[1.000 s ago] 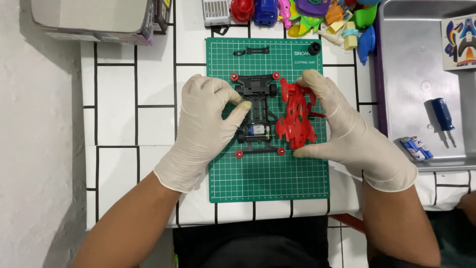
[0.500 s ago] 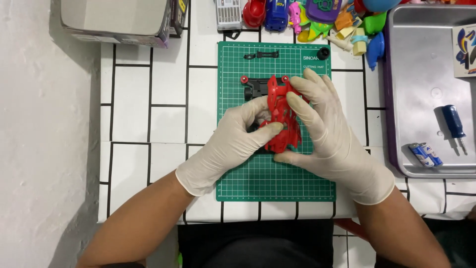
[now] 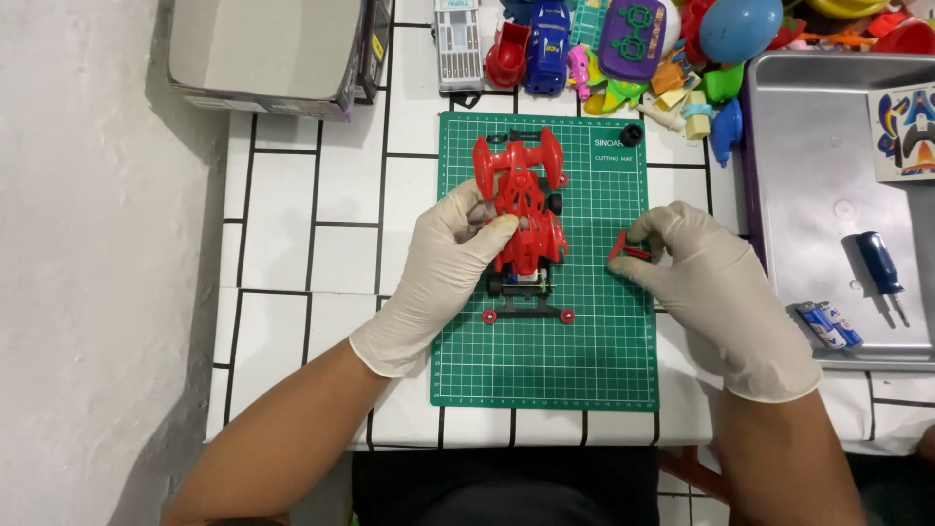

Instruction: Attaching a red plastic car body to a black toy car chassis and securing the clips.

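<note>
Toy car (image 3: 521, 209), red shell on a black chassis, lies on the green cutting mat (image 3: 584, 360), upper-left part of the mat. Long axis runs up-down in the head view, roughly parallel to the mat's long edges; wing end toward the far edge, bumper bar with two small red rollers toward the person.

Head view, only view. Left hand (image 3: 443, 273), white glove, closed on the car's left flank at mid-body: thumb on top of the red shell, fingers curled against the side. Car sits just right of this grip. Right hand (image 3: 716, 292), white glove, pinches a small red clip (image 3: 628, 253) between thumb and fingertips; pinch is tight, the part sticks out to the left of the fingers. Clip is near the car's right side but apart from it, a strip of bare mat between.

Edges and room: open mat below both grips, down to the near edge. Beyond the car's far end lie a black strip part (image 3: 506, 137) and a small black round part (image 3: 633, 132), both on the mat. Past the mat's far edge, a heap of coloured toys (image 3: 623, 44). Right of the right hand, a metal tray (image 3: 828, 166) holding a blue-handled screwdriver (image 3: 881, 268) and two batteries (image 3: 828, 324). Left of the left hand, white tiled tabletop (image 3: 312, 253); a cardboard box (image 3: 268, 49) at the far left corner.
</note>
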